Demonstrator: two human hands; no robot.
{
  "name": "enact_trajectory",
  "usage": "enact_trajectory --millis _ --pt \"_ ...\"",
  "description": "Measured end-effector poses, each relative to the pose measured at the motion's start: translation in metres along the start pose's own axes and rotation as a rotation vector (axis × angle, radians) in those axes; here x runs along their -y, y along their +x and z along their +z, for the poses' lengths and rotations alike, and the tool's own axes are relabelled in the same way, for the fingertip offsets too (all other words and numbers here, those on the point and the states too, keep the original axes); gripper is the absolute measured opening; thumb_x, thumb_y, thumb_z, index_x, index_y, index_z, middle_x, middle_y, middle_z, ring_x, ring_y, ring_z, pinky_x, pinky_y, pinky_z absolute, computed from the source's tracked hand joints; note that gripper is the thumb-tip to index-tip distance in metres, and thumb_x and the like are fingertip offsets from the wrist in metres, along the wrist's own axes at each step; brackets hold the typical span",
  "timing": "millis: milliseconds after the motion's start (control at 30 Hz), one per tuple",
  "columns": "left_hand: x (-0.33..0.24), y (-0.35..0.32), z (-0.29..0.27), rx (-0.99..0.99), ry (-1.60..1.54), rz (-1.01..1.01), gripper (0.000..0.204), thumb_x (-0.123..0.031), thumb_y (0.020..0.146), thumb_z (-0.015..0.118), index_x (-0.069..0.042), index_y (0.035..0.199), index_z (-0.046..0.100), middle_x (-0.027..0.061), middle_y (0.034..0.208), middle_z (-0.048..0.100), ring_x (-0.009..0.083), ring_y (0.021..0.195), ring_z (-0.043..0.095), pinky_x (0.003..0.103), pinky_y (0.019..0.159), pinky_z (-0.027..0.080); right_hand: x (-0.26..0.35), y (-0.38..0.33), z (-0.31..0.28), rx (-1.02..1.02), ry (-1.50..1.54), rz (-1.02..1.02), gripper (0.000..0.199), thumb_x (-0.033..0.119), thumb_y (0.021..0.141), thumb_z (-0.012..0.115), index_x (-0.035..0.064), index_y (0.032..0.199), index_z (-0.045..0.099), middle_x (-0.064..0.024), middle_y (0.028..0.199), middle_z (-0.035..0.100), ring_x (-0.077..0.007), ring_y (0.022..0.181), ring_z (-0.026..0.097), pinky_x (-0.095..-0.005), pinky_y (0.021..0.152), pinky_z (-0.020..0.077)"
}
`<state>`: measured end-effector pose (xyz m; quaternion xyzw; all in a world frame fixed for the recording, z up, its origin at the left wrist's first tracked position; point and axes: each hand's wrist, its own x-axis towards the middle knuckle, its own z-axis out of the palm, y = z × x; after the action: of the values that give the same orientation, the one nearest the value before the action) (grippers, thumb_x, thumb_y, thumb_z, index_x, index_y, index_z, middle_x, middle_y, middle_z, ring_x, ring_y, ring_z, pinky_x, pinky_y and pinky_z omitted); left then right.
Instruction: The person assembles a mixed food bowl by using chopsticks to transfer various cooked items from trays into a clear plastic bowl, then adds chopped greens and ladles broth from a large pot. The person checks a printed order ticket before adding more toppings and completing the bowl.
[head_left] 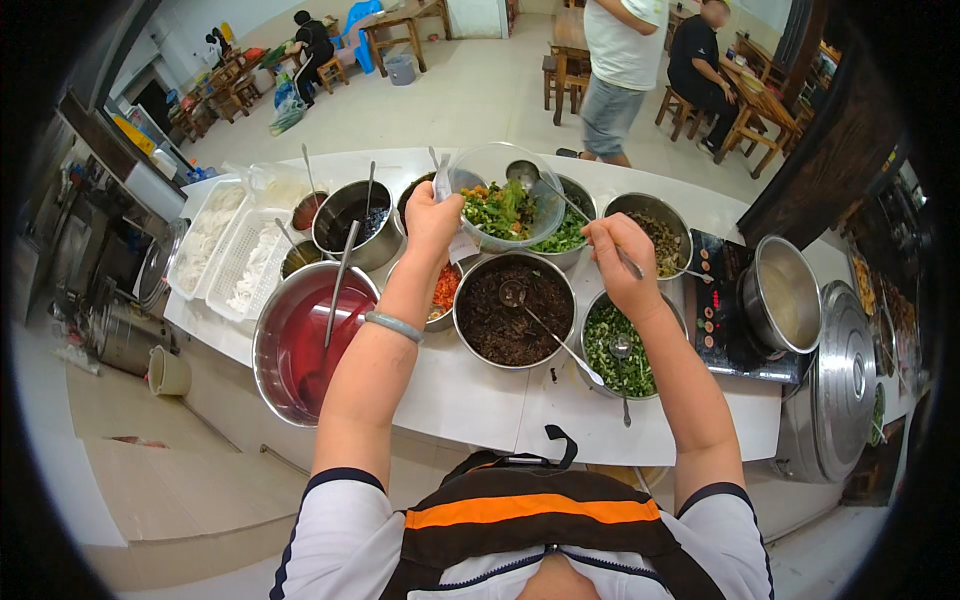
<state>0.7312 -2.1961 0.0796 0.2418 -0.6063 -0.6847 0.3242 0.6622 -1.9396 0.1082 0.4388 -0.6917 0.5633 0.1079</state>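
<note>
While the left hand clamps the clear plastic bowl level, the right hand, closed round a spoon handle, should tip greens gently inside.

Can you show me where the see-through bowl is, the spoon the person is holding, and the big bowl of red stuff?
clear bowl [520,165]: head view, on its far inside wall.
spoon [523,172]: head view, on its scoop.
big red-liquid bowl [268,345]: head view, on its left rim.

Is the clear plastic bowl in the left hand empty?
No, the clear plastic bowl held up by the left hand already holds chopped green and orange toppings.
</note>
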Motion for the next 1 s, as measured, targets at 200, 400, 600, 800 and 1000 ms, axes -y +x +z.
enact_trajectory --millis 200,400,600,800,1000 --pt "-0.002 -0.008 -0.006 -0.017 0.017 0.005 0.013 -0.002 0.073 0.06 -0.002 0.086 0.055 0.0025 0.071 0.056 0.0102 0.058 0.05 0.026 0.051 0.041 0.004 -0.003 -0.004 0.013 -0.017 -0.022 0.016 0.009 0.092 0.054 -0.0016 0.084 0.062 -0.0069 0.071 0.056 -0.0138 0.061 0.054 -0.0261 0.058 0.0431" --pt "-0.008 -0.022 -0.014 -0.009 -0.02 -0.025 0.017 0.001 0.076 0.06 -0.001 0.092 0.057 0.004 0.079 0.061 0.0117 0.065 0.057 0.027 0.056 0.045 -0.024 0.002 -0.012 -0.225 0.171 0.133 0.022 0.015 0.095 0.051 -0.0027 0.087 0.062 -0.0039 0.074 0.056 -0.0094 0.06 0.053 -0.0239 0.057 0.0433" --pt "-0.029 -0.068 -0.055 0.014 -0.022 0.034 0.023 0.001 0.077 0.057 -0.001 0.1 0.058 0.003 0.085 0.062 0.0116 0.07 0.059 0.026 0.063 0.046 -0.094 -0.003 -0.001 -0.036 0.108 0.352 0.022 0.017 0.091 0.054 -0.002 0.085 0.064 -0.0049 0.071 0.057 -0.0114 0.062 0.054 -0.0273 0.056 0.0433" --pt "-0.048 -0.098 -0.091 -0.069 -0.005 0.008 0.029 0.004 0.078 0.055 0.001 0.108 0.056 0.0073 0.093 0.064 0.0135 0.077 0.062 0.027 0.069 0.05 -0.149 -0.001 0.037 0.191 -0.232 0.249 0.024 0.021 0.089 0.054 -0.0001 0.084 0.064 -0.0175 0.082 0.062 -0.0337 0.079 0.059 -0.0416 0.071 0.046" --pt "-0.052 -0.107 -0.107 -0.1 -0.006 -0.028 0.031 0.006 0.078 0.053 0.004 0.108 0.055 0.0097 0.096 0.064 0.0149 0.079 0.063 0.028 0.071 0.051 -0.168 0.004 0.084 0.398 -0.33 0.236 0.026 0.024 0.088 0.054 0.0008 0.084 0.065 -0.0184 0.086 0.063 -0.0363 0.086 0.059 -0.0435 0.075 0.0467"
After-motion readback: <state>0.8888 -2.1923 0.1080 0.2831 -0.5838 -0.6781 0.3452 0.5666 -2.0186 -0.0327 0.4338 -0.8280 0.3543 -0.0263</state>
